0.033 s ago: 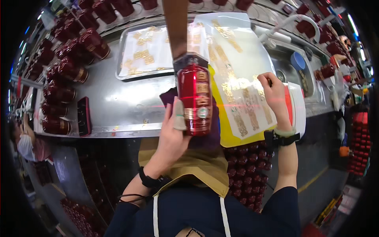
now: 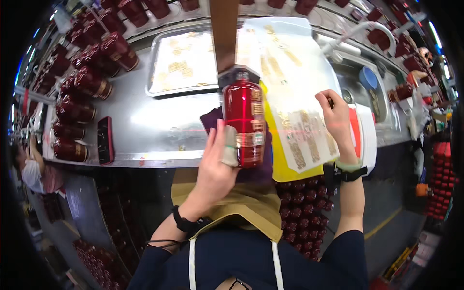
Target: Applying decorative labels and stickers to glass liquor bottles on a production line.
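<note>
A glossy dark red bottle (image 2: 244, 121) with raised gold characters is in front of me, its neck at a dark holder (image 2: 239, 73) below a brown upright post. My left hand (image 2: 217, 162) lies along the bottle's left side and grips it low down. One of its fingers wears a pale cover (image 2: 230, 146), pressed against the glass. Over the right side of the label sheet (image 2: 309, 104), my right hand (image 2: 336, 116) is raised with its fingers pinched together. Something small and dark shows between them, too small to name. Red laser lines cross the bottle.
Gold cut-out labels lie on a metal tray (image 2: 150, 79) at the back left. Several red bottles (image 2: 118, 52) line the counter's left and back. A phone-like dark case (image 2: 105, 140) is near the front edge. At right are a sink (image 2: 382, 104), faucet (image 2: 386, 34) and blue bowl (image 2: 368, 77).
The bottle has turned slightly, its gold characters shifting toward its right side, and my left fingers have moved a little with it. My right hand keeps its pinch. The whole view has shifted slightly.
</note>
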`<state>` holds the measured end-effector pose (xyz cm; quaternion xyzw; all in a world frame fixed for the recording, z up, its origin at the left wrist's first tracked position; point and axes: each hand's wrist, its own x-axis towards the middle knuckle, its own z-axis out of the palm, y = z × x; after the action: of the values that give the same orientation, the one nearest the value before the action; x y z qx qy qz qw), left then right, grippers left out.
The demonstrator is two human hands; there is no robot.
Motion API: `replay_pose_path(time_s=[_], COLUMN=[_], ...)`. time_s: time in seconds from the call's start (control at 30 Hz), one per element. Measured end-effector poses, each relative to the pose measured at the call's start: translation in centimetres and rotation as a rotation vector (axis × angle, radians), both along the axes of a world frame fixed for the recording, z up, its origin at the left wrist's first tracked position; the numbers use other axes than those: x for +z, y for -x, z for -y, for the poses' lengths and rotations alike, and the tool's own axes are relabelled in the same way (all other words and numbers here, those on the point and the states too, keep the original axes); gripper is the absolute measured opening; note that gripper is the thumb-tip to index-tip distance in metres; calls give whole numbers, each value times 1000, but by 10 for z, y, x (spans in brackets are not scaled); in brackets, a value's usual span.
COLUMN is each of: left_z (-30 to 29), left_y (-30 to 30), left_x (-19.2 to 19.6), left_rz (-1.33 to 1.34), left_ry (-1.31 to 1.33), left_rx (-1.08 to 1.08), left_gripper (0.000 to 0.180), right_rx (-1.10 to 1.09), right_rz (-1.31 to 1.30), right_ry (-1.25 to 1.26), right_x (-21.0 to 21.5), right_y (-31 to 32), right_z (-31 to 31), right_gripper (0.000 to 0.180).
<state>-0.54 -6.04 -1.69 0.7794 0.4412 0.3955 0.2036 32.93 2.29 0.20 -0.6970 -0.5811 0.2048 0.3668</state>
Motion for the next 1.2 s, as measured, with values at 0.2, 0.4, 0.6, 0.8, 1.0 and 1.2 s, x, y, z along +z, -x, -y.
replay_pose_path(time_s=[0.2, 0.4, 0.6, 0.8, 1.0, 1.2], left_z=[-18, -141, -171, -174, -174, -180], left_y=[23, 73, 84, 94, 96, 98], left_x=[21, -7, -19, -25, -37, -35], left_rz=[9, -160, -482, -456, -312, -297], left_ry=[20, 96, -47, 94, -67, 91], left_rx=[-195, 327, 156, 186, 140, 112], left_gripper=[62, 49, 29, 18, 11, 29], right_rx=[125, 283, 497, 529, 454, 390], right_rz=[-110, -84, 207, 563, 508, 491], right_ry=[-79, -234, -361, -511, -549, -574], right_x=[23, 32, 34, 14, -4, -10], right_y=[67, 102, 145, 161, 158, 160], right_z=[12, 56, 99, 93, 99, 103], right_gripper=[12, 14, 39, 45, 56, 53])
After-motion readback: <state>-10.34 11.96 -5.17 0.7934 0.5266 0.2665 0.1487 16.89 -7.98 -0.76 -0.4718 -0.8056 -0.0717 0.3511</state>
